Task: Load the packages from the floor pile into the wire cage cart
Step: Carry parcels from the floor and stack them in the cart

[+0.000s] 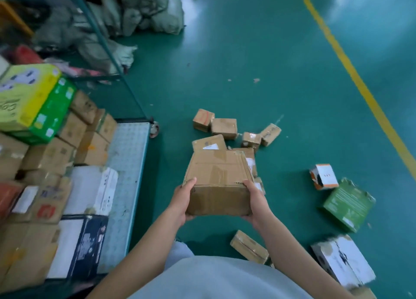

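Note:
I hold a brown cardboard box (pixel 218 179) in the air in front of me, above the green floor. My left hand (pixel 183 199) grips its left side, thumb on the top edge. My right hand (pixel 256 201) grips its right side in the same way. Beyond the box lies the floor pile of small cardboard packages (pixel 225 127). The cart (pixel 128 163) stands to my left, its pale floor partly bare, with stacked boxes (pixel 90 148) filling its left part.
A white-orange box (pixel 324 176), a green box (pixel 349 204) and a white box (pixel 344 260) lie on the floor at right; a flat brown package (pixel 248 247) lies near my feet. Grey sacks (pixel 139 13) are heaped at the back. A yellow floor line (pixel 351 69) runs diagonally.

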Tool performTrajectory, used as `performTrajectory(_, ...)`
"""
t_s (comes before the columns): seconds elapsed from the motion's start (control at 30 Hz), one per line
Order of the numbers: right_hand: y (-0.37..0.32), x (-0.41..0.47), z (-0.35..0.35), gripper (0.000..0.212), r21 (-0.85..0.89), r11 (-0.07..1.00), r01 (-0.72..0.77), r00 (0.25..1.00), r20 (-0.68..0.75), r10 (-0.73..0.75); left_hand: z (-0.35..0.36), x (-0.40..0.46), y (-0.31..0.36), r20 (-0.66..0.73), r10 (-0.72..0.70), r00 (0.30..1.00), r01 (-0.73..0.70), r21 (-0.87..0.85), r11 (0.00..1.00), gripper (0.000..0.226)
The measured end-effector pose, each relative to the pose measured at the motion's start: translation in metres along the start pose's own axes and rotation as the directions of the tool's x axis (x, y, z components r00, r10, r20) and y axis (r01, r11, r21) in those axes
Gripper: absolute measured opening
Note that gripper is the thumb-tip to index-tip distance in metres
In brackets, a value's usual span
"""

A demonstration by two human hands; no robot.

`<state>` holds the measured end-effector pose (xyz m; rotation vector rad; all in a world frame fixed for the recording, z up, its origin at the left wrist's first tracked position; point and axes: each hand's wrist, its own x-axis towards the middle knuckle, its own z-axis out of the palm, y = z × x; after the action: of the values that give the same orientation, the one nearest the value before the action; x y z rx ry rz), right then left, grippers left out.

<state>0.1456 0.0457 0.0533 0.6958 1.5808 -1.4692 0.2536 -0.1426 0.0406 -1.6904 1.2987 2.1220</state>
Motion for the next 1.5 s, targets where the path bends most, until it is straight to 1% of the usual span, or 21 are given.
performTrajectory(0.1, -0.001, 0.005, 0.064, 0.073, -0.093, 0.996, 0.014, 0.999, 0.04, -0.01, -0.055, 0.009, 0.016, -0.051, 0.001, 0.999, -0.005, -0.091, 0.996, 0.053)
performTrajectory(0.13, -0.003, 0.004, 0.097, 0.071, -0.154, 0.988, 0.02, 0.998, 0.056, -0.011, -0.083, 0.013, 0.024, -0.062, -0.002, 0.998, -0.006, -0.141, 0.99, 0.055)
performTrajectory(0.17, -0.003, 0.004, 0.114, 0.064, -0.182, 0.983, 0.024, 0.998, 0.065, -0.013, -0.097, 0.015, 0.029, -0.069, -0.016, 0.997, 0.004, -0.17, 0.985, 0.058)
performTrajectory(0.2, -0.005, 0.004, 0.145, 0.058, -0.22, 0.975, 0.037, 0.996, 0.086, -0.018, -0.124, 0.019, 0.038, -0.089, -0.03, 0.996, 0.011, -0.209, 0.978, 0.059)
performTrajectory(0.23, -0.005, 0.004, 0.168, 0.055, -0.242, 0.969, 0.039, 0.995, 0.102, -0.015, -0.144, 0.022, 0.043, -0.108, -0.037, 0.993, 0.011, -0.23, 0.973, 0.058)
performTrajectory(0.3, -0.003, 0.005, 0.236, 0.052, -0.319, 0.946, 0.062, 0.989, 0.15, -0.014, -0.203, 0.037, 0.058, -0.149, -0.043, 0.988, -0.006, -0.315, 0.949, 0.056)
performTrajectory(0.4, -0.003, 0.005, 0.304, 0.051, -0.364, 0.926, 0.096, 0.977, 0.211, -0.019, -0.258, 0.051, 0.079, -0.192, -0.063, 0.979, -0.015, -0.382, 0.924, 0.065)
performTrajectory(0.47, -0.001, 0.008, 0.357, 0.051, -0.423, 0.899, 0.118, 0.969, 0.248, -0.01, -0.3, 0.059, 0.094, -0.227, -0.066, 0.972, -0.042, -0.44, 0.897, 0.059)
performTrajectory(0.5, -0.003, 0.007, 0.367, 0.05, -0.43, 0.893, 0.133, 0.967, 0.256, -0.02, -0.306, 0.059, 0.098, -0.243, -0.067, 0.968, -0.052, -0.452, 0.89, 0.057)
performTrajectory(0.6, -0.007, 0.009, 0.43, 0.047, -0.511, 0.839, 0.186, 0.952, 0.306, -0.025, -0.347, 0.065, 0.111, -0.297, -0.086, 0.951, -0.094, -0.544, 0.834, 0.06)
performTrajectory(0.73, -0.007, 0.017, 0.486, 0.055, -0.584, 0.774, 0.246, 0.934, 0.356, -0.028, -0.376, 0.067, 0.119, -0.362, -0.103, 0.927, -0.167, -0.642, 0.748, 0.051)
performTrajectory(0.83, -0.013, 0.02, 0.515, 0.059, -0.598, 0.74, 0.308, 0.906, 0.422, -0.035, -0.391, 0.07, 0.125, -0.422, -0.086, 0.902, -0.233, -0.645, 0.728, 0.053)
performTrajectory(0.93, -0.025, 0.034, 0.546, 0.067, -0.625, 0.699, 0.347, 0.876, 0.483, -0.004, -0.4, 0.079, 0.14, -0.485, -0.106, 0.868, -0.285, -0.663, 0.692, 0.054)
performTrajectory(1.0, -0.039, 0.043, 0.568, 0.066, -0.637, 0.672, 0.378, 0.846, 0.533, 0.03, -0.401, 0.084, 0.155, -0.533, -0.124, 0.837, -0.336, -0.68, 0.652, 0.054)
performTrajectory(1.1, -0.064, 0.051, 0.604, 0.063, -0.653, 0.626, 0.427, 0.797, 0.599, 0.081, -0.4, 0.088, 0.178, -0.581, -0.162, 0.798, -0.39, -0.702, 0.596, 0.072)
performTrajectory(1.13, -0.077, 0.055, 0.619, 0.063, -0.655, 0.598, 0.462, 0.762, 0.638, 0.11, -0.396, 0.088, 0.189, -0.602, -0.187, 0.776, -0.421, -0.715, 0.558, 0.076)
performTrajectory(1.2, -0.093, 0.059, 0.637, 0.065, -0.653, 0.563, 0.507, 0.719, 0.681, 0.141, -0.387, 0.083, 0.207, -0.631, -0.206, 0.748, -0.459, -0.716, 0.526, 0.07)
performTrajectory(1.27, -0.106, 0.061, 0.652, 0.064, -0.642, 0.548, 0.536, 0.665, 0.721, 0.195, -0.378, 0.079, 0.223, -0.673, -0.217, 0.707, -0.518, -0.702, 0.489, 0.056)
performTrajectory(1.33, -0.113, 0.062, 0.664, 0.06, -0.648, 0.536, 0.541, 0.643, 0.729, 0.233, -0.371, 0.075, 0.231, -0.697, -0.236, 0.677, -0.556, -0.695, 0.455, 0.044)
performTrajectory(1.4, -0.117, 0.058, 0.676, 0.06, -0.659, 0.517, 0.546, 0.613, 0.735, 0.289, -0.365, 0.07, 0.236, -0.728, -0.275, 0.628, -0.604, -0.679, 0.417, 0.043)
performTrajectory(1.5, -0.112, 0.053, 0.691, 0.068, -0.665, 0.481, 0.571, 0.568, 0.743, 0.353, -0.363, 0.062, 0.237, -0.751, -0.324, 0.576, -0.654, -0.66, 0.37, 0.047)
